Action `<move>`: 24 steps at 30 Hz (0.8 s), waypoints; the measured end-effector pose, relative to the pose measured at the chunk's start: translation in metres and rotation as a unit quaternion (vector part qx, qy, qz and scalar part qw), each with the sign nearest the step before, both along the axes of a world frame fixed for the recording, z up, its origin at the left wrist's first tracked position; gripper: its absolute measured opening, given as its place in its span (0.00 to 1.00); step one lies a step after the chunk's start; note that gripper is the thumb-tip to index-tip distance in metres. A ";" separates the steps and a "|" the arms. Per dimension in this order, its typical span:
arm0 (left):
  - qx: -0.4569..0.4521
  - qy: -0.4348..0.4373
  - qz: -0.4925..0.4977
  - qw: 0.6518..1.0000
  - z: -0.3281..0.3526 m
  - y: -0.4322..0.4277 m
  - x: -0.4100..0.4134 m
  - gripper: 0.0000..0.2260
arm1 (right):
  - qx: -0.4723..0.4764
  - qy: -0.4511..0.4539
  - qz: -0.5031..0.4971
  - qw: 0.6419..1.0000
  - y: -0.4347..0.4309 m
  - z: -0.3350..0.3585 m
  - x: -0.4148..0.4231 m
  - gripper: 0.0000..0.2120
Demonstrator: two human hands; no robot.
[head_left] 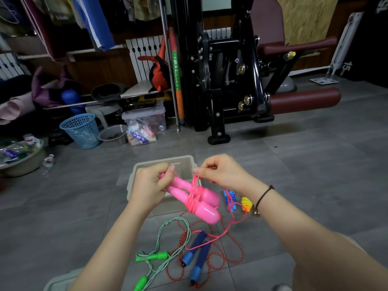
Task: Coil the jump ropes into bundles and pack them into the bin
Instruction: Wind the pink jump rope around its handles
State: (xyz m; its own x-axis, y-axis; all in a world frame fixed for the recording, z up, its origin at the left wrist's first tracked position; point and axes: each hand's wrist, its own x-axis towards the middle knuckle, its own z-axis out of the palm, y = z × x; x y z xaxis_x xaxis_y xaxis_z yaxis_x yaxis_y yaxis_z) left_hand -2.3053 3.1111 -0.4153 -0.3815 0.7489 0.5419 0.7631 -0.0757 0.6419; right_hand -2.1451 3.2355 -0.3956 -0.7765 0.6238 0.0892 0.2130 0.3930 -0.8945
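Here the left hand (pixel 150 183) squeezes its fingers tight around the thin ends of the two pink handles (pixel 197 198), side by side above the bin (pixel 184 162), probably so they stay still while the right hand (pixel 220 172) pinches the pink cord (pixel 228 224) and winds it around them. I count five ropes: the pink one, a green-handled one (pixel 152 257) and a blue-handled one (pixel 198 255) loose on the floor (pixel 315 185), and a blue bundle (pixel 230 197) and a yellow bundle (pixel 246 203) already coiled beside the bin.
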 end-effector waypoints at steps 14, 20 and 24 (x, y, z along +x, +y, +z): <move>0.183 -0.376 0.175 0.891 0.011 0.013 0.014 0.18 | -0.135 0.005 0.050 0.990 -0.026 -0.010 -0.010 0.18; 0.099 -0.138 0.341 0.924 0.004 0.009 -0.019 0.16 | -0.083 -0.048 0.166 0.982 -0.057 -0.020 -0.014 0.12; -0.007 0.023 0.273 0.962 0.001 0.013 -0.008 0.13 | 0.075 -0.077 0.156 0.982 -0.054 -0.009 -0.005 0.10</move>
